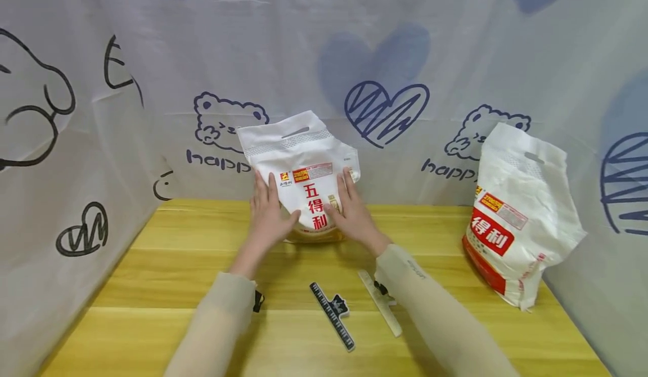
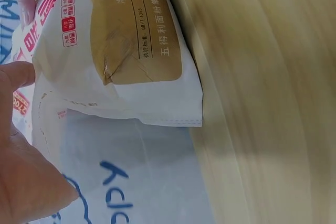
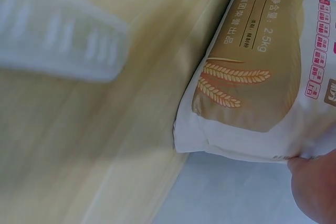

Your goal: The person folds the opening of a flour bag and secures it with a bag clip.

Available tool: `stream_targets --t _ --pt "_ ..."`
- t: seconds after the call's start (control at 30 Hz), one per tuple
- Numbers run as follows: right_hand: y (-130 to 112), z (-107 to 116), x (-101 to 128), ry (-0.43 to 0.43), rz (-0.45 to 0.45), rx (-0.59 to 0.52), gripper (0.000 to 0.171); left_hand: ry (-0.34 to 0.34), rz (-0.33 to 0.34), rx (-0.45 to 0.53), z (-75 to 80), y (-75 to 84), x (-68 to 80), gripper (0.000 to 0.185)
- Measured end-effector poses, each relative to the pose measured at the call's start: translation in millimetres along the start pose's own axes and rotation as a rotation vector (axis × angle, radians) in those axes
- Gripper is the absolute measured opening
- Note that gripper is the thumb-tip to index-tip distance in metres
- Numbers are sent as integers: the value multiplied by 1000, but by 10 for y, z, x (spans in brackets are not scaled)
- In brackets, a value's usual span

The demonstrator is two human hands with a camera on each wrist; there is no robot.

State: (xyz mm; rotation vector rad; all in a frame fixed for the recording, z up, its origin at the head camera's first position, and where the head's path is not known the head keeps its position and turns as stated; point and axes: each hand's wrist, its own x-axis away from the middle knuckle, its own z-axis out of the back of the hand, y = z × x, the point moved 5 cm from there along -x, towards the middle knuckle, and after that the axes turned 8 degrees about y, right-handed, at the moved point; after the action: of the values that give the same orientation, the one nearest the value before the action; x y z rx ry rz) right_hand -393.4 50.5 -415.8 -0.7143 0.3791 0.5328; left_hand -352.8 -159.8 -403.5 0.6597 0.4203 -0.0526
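Both arms stretched forward, left hand (image 1: 267,215) and right hand (image 1: 351,211) flat-fingered, pressing the flour bag's (image 1: 304,166) sides, not grasping

White flour bag (image 1: 304,169) with red lettering, tan wheat-print base

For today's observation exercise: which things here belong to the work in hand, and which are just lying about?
In hand:
- flour bag standing at the back of the wooden table, left hand and right hand flat against its front

Lying about:
- black bag clip
- white bag clip
- second flour bag, at the right
- printed backdrop sheet
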Motion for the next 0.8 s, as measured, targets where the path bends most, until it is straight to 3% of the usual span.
stream_targets --t 0.3,0.8 --pt "-342 -302 -150 -39 31 -15 84 28 31 -2 340 -341 90 115" --pt "-812 -748 -265 -155 18 20 84 -3 -8 -75 924 -869 157 111"
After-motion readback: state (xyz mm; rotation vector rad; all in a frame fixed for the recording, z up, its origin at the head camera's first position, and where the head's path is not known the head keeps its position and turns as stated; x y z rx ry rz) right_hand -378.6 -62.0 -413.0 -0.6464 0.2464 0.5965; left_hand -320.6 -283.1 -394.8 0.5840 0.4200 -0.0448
